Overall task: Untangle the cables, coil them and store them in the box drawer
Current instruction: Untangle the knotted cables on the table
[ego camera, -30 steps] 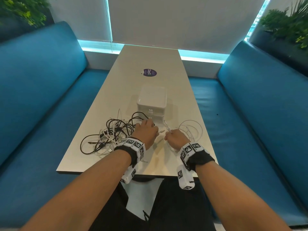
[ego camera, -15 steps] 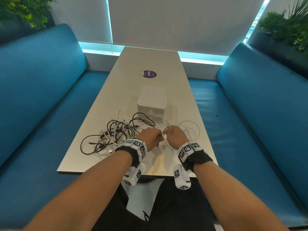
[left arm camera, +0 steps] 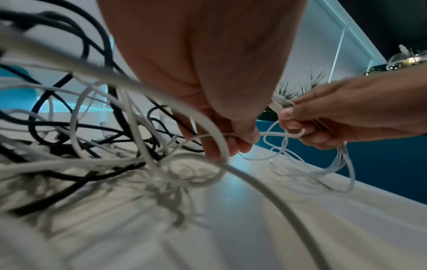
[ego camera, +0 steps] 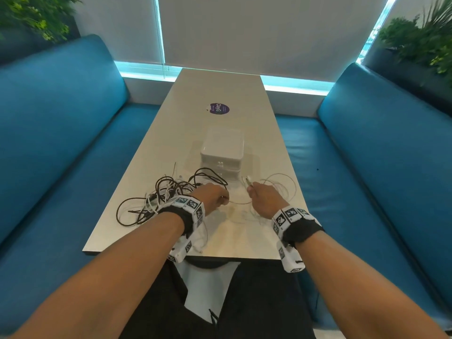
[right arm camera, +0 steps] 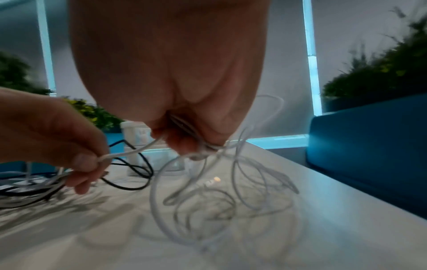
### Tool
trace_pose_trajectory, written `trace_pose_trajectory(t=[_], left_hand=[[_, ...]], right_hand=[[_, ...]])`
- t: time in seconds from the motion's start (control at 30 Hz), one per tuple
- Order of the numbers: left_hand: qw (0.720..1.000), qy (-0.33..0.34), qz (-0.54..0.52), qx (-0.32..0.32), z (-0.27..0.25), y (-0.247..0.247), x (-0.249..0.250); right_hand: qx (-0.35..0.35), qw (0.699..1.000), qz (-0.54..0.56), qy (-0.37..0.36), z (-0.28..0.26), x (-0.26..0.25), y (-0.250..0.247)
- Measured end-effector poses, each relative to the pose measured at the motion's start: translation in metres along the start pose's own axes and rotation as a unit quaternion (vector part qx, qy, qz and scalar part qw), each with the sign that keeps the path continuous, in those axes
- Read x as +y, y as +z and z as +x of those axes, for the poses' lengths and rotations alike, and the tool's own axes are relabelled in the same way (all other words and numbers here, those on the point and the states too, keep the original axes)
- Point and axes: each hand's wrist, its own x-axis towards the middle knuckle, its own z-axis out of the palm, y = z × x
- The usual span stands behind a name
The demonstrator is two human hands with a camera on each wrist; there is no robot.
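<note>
At table's near end: I see the white cable [ego camera: 238,203] strung between both hands.
Left hand [ego camera: 212,197]: pinching it, tangle [ego camera: 156,199] at 9 o'clock.
Right hand [ego camera: 265,199]: gripping its loops.
Drawer box [ego camera: 222,152]: 12 o'clock.

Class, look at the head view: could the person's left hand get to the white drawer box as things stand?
Probably yes. The left hand lies just short of the white drawer box, with only a black cable between, but it is pinching a white cable.

arms: bare, no sleeves
wrists: black straps [ego camera: 303,232] under white bands [ego camera: 188,204] printed with black square markers
legs: black trousers [ego camera: 264,302]
</note>
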Motion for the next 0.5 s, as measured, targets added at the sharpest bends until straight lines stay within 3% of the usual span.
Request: trace_pose_trajectory(t=[0.1,0.23,0.3,0.37,0.5], left_hand=[[0.999,0.006,0.039,0.001,0.006,0.004,0.006],[0.998,-0.012,0.058,0.015,0.011,0.013,0.008],[0.997,-0.026,0.068,0.008,0.011,0.016,0.012],[0.997,-0.015,0.07,-0.003,0.01,0.017,0.012],[0.995,-0.019,0.094,-0.013,0.011,0.011,-0.002]], right_hand=[[0.011,0.998,0.046,-0.046,0.0,-0.021,-0.003],[-0.009,0.974,0.222,-0.052,-0.003,-0.046,-0.004],[-0.016,0.97,0.234,-0.062,-0.005,-0.055,-0.003],[-0.021,0.984,0.162,-0.074,-0.002,-0.053,0.001],[-0.035,0.99,-0.12,-0.069,0.0,-0.02,0.008]])
